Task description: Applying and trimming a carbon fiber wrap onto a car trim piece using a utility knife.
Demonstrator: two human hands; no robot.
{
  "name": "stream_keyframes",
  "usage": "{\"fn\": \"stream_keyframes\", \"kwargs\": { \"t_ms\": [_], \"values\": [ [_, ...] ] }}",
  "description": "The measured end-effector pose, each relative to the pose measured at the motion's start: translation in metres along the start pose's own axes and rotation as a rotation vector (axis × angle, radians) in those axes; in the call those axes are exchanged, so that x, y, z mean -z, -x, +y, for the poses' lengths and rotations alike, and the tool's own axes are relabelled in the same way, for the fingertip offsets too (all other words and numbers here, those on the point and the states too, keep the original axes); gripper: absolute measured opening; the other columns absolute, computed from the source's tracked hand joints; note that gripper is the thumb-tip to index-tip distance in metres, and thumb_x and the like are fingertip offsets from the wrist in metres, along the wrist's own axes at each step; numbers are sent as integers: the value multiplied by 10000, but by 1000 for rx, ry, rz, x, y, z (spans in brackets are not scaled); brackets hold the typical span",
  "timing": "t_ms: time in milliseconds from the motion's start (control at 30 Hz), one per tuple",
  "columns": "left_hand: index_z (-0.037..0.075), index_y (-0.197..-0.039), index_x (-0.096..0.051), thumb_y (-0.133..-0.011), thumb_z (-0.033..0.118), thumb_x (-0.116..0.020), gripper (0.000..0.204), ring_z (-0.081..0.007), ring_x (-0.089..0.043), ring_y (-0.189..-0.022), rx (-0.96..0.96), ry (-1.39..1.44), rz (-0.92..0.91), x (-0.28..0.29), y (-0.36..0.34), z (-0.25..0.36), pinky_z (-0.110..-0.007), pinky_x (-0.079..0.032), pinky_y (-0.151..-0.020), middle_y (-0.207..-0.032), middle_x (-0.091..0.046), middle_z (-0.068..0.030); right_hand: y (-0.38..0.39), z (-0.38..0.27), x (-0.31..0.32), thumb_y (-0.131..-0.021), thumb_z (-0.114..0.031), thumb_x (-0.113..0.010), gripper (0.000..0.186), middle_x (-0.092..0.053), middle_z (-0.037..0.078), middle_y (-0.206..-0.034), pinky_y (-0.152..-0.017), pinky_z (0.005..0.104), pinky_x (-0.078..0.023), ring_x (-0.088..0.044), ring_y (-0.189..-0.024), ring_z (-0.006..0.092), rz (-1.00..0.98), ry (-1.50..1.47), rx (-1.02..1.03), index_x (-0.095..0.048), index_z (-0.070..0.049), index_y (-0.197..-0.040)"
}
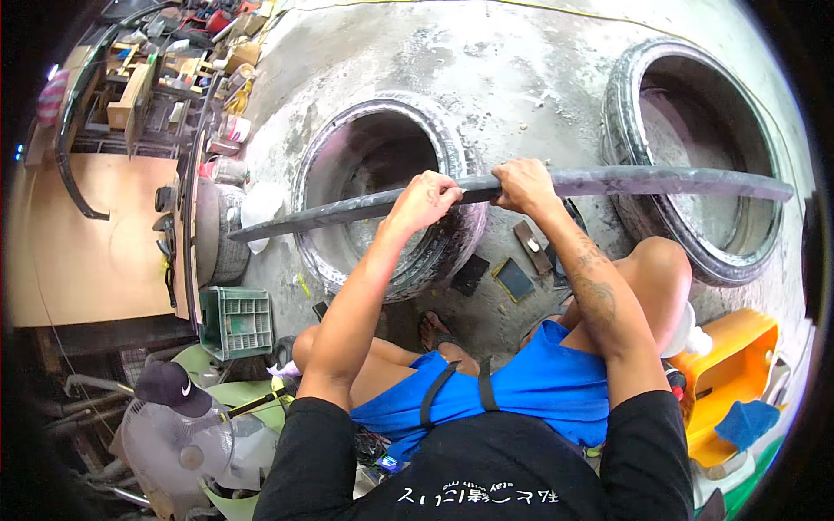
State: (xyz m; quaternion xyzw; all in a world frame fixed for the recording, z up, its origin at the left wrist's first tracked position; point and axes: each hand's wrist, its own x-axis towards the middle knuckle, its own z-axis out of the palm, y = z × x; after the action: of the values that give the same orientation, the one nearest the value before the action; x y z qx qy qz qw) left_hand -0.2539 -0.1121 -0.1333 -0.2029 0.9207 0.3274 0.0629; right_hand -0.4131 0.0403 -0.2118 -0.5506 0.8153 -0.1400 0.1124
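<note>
While both fists grip it side by side, the long flat grey rubber strip (608,181) runs left to right above 2 black rubber tyres (382,195) on the concrete floor (512,69); left hand (423,200) and right hand (523,185) are closed around its middle.

A yellow plastic jug (725,369), boxy with a moulded handle, lies on the concrete floor (521,69) at its right edge. A green slatted crate (236,323) stands at the floor's left edge. Small cardboard boxes (246,54) and a white can with a reddish band (234,128) crowd the far left corner. No signs or screens show.
</note>
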Motion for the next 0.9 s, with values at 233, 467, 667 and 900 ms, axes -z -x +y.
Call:
{"fn": "stream_keyframes", "kwargs": {
  "t_ms": [233,467,667,900],
  "values": [
    [-12,-942,-755,-889,226,-630,274,-188,-665,-605,4,-70,20,0,0,1,-361,-525,-629,-658,-670,-150,0,-4,-2,-643,-309,-864,298,-744,124,-832,-745,426,-586,-740,-804,304,49,-19,5,-743,-129,-847],
    [7,-951,-764,-869,215,-633,259,-305,-713,-698,-23,-181,20,-2,-2,6,-403,-550,-687,-751,-706,-207,2,-4,0,-676,-358,-862,340,-743,124,-838,-760,436,-579,-735,-833,317,31,-11,23,-730,-124,-885],
    [11,-906,-769,-853,211,-646,241,-401,-701,-851,-73,-410,168,-15,-9,4,-452,-560,-805,-853,-702,-254,2,-3,2,-678,-348,-858,324,-742,126,-832,-757,436,-581,-735,-834,317,11,-22,11,-733,-122,-874],
    [11,-927,-769,-837,209,-660,244,-422,-702,-834,-89,-402,151,-14,-13,3,-461,-569,-794,-878,-695,-273,0,-5,1,-663,-270,-831,227,-745,117,-824,-755,415,-586,-741,-826,290,33,-14,12,-754,-135,-828]
  ]
}}
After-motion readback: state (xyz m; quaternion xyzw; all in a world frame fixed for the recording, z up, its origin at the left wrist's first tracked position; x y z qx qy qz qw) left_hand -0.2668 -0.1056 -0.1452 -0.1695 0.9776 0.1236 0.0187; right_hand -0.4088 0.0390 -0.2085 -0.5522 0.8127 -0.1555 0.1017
